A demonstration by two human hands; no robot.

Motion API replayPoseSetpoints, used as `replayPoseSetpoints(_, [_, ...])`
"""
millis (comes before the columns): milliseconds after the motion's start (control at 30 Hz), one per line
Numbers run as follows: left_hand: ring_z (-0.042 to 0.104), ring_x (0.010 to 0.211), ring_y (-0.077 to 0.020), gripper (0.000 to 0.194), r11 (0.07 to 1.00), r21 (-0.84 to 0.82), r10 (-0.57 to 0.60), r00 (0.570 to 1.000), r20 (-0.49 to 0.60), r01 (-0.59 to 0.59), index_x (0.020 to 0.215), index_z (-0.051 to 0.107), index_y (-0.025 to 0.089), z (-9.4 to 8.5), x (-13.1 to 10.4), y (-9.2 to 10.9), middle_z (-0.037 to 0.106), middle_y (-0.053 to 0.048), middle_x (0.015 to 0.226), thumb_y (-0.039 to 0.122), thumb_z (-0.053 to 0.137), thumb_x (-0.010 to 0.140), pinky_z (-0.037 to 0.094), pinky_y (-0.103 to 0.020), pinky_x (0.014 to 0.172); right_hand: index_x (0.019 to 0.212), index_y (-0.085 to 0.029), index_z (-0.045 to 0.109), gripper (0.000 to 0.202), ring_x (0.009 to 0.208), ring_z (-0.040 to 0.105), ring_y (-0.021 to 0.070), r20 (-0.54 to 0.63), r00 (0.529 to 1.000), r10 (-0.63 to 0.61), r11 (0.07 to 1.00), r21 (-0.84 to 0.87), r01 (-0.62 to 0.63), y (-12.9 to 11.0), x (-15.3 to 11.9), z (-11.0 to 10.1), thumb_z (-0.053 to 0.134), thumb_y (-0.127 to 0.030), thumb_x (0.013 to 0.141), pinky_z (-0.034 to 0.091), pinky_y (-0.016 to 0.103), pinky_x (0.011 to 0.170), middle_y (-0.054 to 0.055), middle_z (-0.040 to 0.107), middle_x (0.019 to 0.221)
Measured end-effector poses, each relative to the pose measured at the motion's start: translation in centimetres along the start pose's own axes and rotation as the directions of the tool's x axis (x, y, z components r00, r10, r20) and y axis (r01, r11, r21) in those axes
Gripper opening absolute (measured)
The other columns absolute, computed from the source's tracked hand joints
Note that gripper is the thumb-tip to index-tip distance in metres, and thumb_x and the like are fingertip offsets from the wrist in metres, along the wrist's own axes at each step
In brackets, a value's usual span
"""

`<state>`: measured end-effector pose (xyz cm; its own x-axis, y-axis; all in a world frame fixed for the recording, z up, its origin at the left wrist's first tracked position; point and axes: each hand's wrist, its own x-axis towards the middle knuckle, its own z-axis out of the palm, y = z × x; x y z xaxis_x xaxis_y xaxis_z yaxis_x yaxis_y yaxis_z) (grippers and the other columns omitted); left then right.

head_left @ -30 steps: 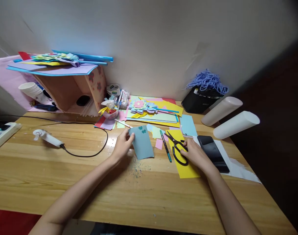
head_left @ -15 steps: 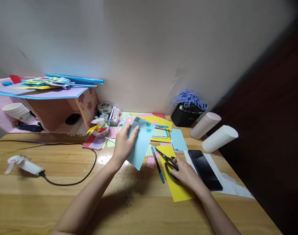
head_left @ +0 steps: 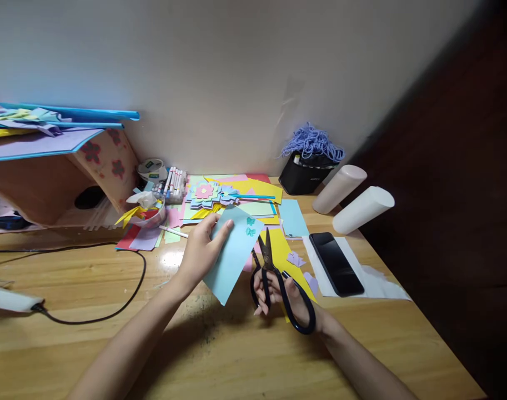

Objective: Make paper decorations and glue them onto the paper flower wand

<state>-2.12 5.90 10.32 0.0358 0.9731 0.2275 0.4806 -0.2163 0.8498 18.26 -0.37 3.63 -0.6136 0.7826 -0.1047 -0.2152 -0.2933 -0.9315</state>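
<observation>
My left hand [head_left: 201, 250] grips a light blue sheet of paper [head_left: 232, 261] by its left edge, thumb on top. Two small green drawn shapes show near the sheet's upper right corner. Just right of the paper, my right hand [head_left: 278, 291] has its fingers through the handles of black scissors [head_left: 267, 256]. The blades point up and away and are slightly parted, apart from the paper. Beneath the scissors lies a yellow sheet [head_left: 280, 250], partly hidden. A pen behind the scissors is mostly covered.
Layered paper flowers [head_left: 204, 191] and coloured sheets lie at the back, beside markers [head_left: 176, 182] and a tub of scraps [head_left: 153, 214]. A phone [head_left: 335, 264], two white cylinders [head_left: 364, 210] and a black holder with blue yarn [head_left: 305, 175] stand right. A corded glue gun [head_left: 14, 300] lies left.
My right hand has lifted the scissors off the yellow sheet, turning them upright toward the blue paper. My left hand still holds the paper. The view has shifted right.
</observation>
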Motion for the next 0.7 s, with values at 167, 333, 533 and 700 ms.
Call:
replayPoseSetpoints(167, [0.039, 0.059, -0.0112, 0.028, 1.000, -0.018, -0.017, 0.998, 0.054, 0.018, 0.070, 0.045, 0.019, 0.5, -0.1, -0.3, 0.043, 0.003, 0.064, 0.041, 0.050, 0.085, 0.029, -0.022, 0.054, 0.092, -0.016, 0.054, 0.075, 0.055, 0.051, 0.0128, -0.009, 0.999, 0.033, 0.999, -0.030, -0.033, 0.6, 0.0, 0.1, 0.031, -0.083, 0.067, 0.052, 0.033, 0.058, 0.003, 0.049, 0.070])
replayPoseSetpoints(333, [0.038, 0.055, -0.0108, 0.024, 0.994, 0.092, 0.053, 0.999, 0.001, -0.053, 0.072, 0.047, 0.019, 1.0, -0.4, -0.3, 0.041, 0.004, 0.060, 0.038, 0.049, 0.086, 0.028, -0.022, 0.052, 0.096, -0.015, 0.053, 0.080, 0.055, 0.051, 0.0124, -0.045, 0.999, 0.011, 0.999, -0.037, -0.013, 0.5, 0.1, 0.2, 0.029, -0.085, 0.066, 0.053, 0.033, 0.060, 0.002, 0.048, 0.069])
replayPoseSetpoints(533, [0.042, 0.059, -0.0116, 0.023, 0.996, 0.065, 0.059, 0.997, -0.048, -0.056, 0.076, 0.050, 0.019, 1.6, -0.9, -0.1, 0.047, 0.003, 0.066, 0.039, 0.045, 0.088, 0.031, -0.021, 0.056, 0.095, -0.016, 0.054, 0.080, 0.056, 0.051, 0.0126, -0.059, 0.998, -0.007, 0.996, -0.093, 0.001, 0.7, 0.1, 0.4, 0.028, -0.085, 0.065, 0.053, 0.034, 0.060, 0.003, 0.050, 0.071])
replayPoseSetpoints(700, [0.041, 0.058, -0.0111, 0.021, 0.993, 0.087, 0.077, 0.997, -0.022, -0.075, 0.078, 0.051, 0.019, 2.2, -1.4, 0.0, 0.048, 0.003, 0.065, 0.038, 0.047, 0.088, 0.030, -0.021, 0.055, 0.089, -0.017, 0.053, 0.072, 0.056, 0.051, 0.0121, -0.104, 0.993, -0.047, 0.996, -0.077, 0.039, 0.9, 0.2, 0.7, 0.032, -0.083, 0.067, 0.053, 0.033, 0.061, 0.001, 0.048, 0.069])
